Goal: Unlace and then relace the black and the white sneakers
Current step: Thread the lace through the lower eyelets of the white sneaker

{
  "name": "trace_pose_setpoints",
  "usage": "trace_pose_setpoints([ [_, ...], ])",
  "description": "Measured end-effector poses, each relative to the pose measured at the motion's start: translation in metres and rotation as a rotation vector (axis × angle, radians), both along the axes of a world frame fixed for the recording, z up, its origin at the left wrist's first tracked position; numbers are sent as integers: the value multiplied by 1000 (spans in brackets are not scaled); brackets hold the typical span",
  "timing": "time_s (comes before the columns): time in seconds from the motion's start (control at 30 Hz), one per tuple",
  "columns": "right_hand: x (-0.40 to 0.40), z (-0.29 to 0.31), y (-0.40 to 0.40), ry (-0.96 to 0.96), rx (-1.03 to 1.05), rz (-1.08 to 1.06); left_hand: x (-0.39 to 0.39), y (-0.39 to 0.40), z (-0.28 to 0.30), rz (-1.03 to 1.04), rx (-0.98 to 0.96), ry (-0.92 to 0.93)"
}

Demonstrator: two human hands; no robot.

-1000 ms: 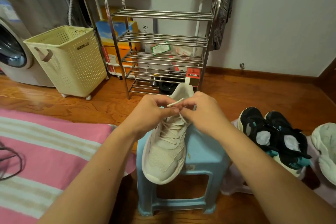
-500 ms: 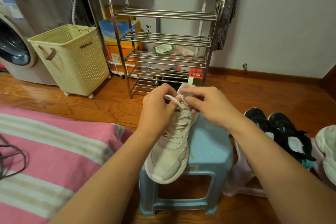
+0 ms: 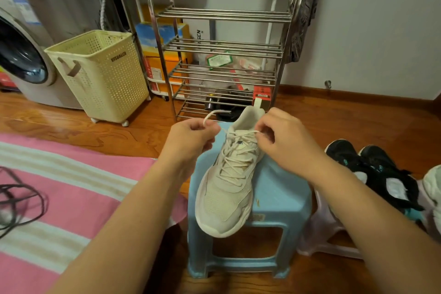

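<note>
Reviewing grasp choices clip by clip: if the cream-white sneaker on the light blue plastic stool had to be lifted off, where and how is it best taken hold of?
Probably at the heel collar of the cream-white mesh sneaker, from the far side. The heel points away from the person and rises highest, its open collar offering a rim for fingers, and there the shoe lies over the light blue plastic stool. The rounded toe overhangs the near edge and offers no such rim.
</note>
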State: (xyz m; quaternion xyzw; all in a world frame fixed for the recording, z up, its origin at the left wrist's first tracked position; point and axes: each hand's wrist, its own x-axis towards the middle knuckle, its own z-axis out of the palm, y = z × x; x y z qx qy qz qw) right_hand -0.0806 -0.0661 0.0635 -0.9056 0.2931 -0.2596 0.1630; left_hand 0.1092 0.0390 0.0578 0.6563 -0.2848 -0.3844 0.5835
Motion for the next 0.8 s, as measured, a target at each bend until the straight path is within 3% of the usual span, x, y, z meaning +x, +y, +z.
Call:
trace_pose_setpoints([
  [0.1,6,-3,7,-155,151,-37,-18,-13,7,-3,-83,192],
  [0.17,10,-4,11,-224,202,-100,-26,-17,8,-47,-100,194],
  [0.33,11,-9,12,-93,-101,-111,-34,-25,8,-77,58,-214],
  [0.47,16,-10,14,-272,-134,-67,-40,-29,11,-108,60,-589],
  [0.57,21,-8,13,-387,-80,-58,-41,-24,14,-236,33,-653],
  [0.7,24,-2,15,-337,164,-42,-38,-21,9,-354,-10,-828],
  [0.73,23,0,15,-275,241,-54,-36,-20,7,-319,-13,-834],
  [0.8,21,3,13,-150,303,-70,-34,-16,9,-277,-34,-672],
])
